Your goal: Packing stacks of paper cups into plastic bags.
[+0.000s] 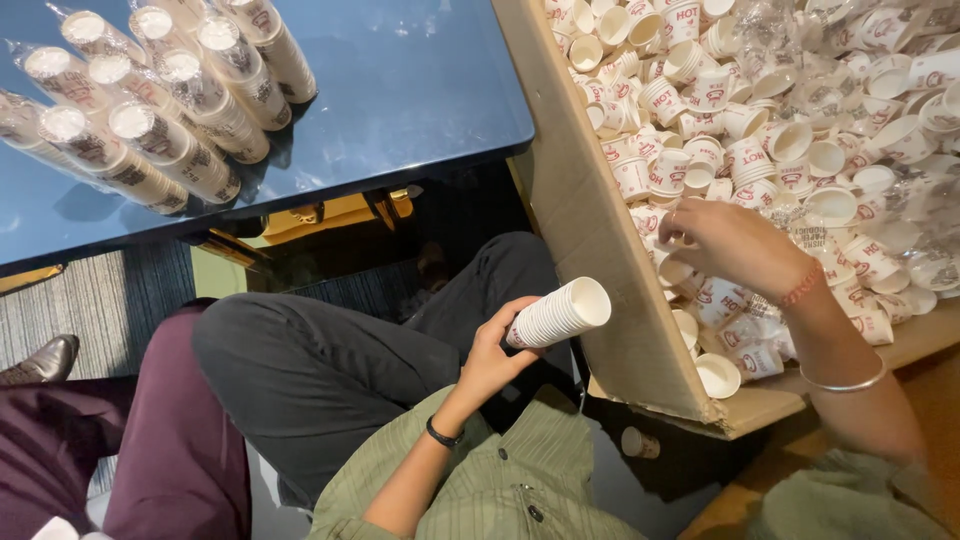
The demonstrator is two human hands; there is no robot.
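My left hand [497, 348] grips a nested stack of white paper cups [560, 313] with red print, held on its side over my lap. Inside a big cardboard box [585, 215], my right hand [728, 243] reaches among several loose paper cups [760, 150] of the same kind, fingers curled on one near the box's left wall. A red thread and a silver bangle sit on my right wrist, a black band on my left.
Several plastic-wrapped sleeves of stacked cups [150, 100] lie on a blue table [410, 90] at the upper left. Another person's legs in maroon trousers [150, 450] and a brown shoe [45, 360] are at the left. One cup [640, 442] lies on the floor below the box.
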